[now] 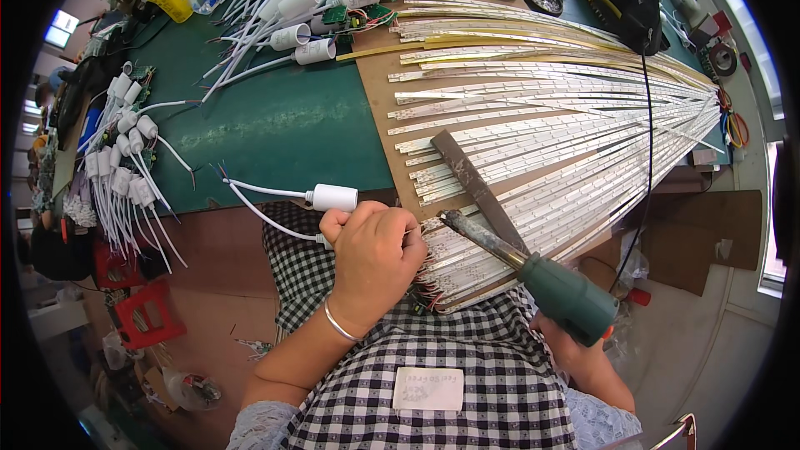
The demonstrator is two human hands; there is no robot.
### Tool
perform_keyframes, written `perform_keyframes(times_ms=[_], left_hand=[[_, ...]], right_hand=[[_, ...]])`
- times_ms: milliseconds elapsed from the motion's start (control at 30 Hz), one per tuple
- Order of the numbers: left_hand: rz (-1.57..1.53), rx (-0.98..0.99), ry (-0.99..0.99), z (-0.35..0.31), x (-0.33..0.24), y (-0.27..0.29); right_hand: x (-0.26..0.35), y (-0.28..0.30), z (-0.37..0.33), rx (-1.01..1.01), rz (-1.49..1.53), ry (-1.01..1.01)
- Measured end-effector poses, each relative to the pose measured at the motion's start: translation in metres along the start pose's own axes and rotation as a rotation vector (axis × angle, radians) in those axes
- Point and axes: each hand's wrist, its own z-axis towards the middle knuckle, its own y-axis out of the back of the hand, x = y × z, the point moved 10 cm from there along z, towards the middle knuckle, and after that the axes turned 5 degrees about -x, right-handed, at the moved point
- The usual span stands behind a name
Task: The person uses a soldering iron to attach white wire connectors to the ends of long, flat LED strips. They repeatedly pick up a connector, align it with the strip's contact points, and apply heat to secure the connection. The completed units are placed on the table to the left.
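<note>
My left hand is closed in a pinch at the near left end of a fan of white LED strips, with thin wires by its fingertips. A white cylindrical connector with a white cable juts out on the left side of this hand; a second one is mostly hidden behind it. My right hand grips a soldering iron by its thick green handle. The iron's dark tip points up and left, just above the strip ends and close to my left fingers.
A flat metal bar lies across the strips, which rest on a brown board. Piled at the back are white connectors with cables and green circuit boards; another bunch hangs off the green table's left edge. A black cord crosses the right side.
</note>
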Motion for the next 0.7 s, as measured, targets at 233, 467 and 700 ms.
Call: perform_keyframes(times_ms=[233,467,700], left_hand=[[-0.017,-0.007,0.003,0.0,0.001,0.0],[-0.01,0.002,0.009,0.0,0.001,0.0],[0.0,0.008,0.006,0.0,0.001,-0.001]], right_hand=[[0.0,-0.001,0.002,-0.011,0.036,-0.035],[0.012,-0.005,0.005,0.043,-0.16,0.077],[0.01,-0.01,0.008,0.064,-0.019,0.027]])
